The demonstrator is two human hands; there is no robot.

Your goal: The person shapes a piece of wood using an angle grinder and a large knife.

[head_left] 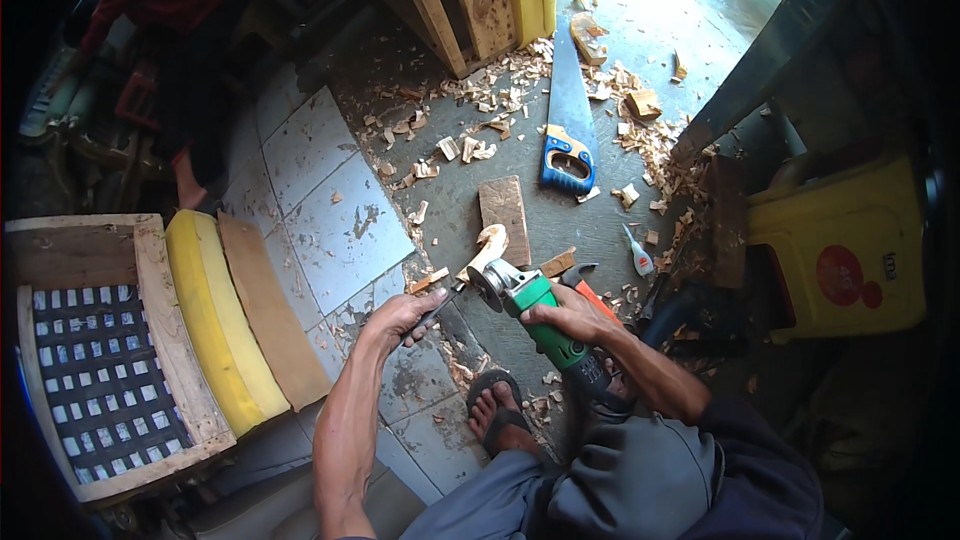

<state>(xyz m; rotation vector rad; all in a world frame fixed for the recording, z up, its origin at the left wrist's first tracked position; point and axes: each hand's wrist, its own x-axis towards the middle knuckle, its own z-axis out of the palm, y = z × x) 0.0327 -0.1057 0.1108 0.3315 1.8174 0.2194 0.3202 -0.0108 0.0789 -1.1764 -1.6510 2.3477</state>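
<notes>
A green angle grinder (545,325) is held low over the floor, its round disc (489,286) right at a pale, curved piece of carved wood (487,245). My right hand (570,310) wraps around the green body. My left hand (402,317) is closed on the dark side handle (440,308) that sticks out toward the left. Under the far end of the carved piece lies a flat wood block (504,212). Whether the disc touches the wood I cannot tell.
A handsaw (570,105) lies among wood shavings (500,90). Near my right hand are an orange-handled hammer (590,292) and a screwdriver (640,258). A webbed wooden frame (160,330) and yellow foam (215,310) stand left, a yellow plastic container (840,260) right. Another person (170,10) bends at upper left.
</notes>
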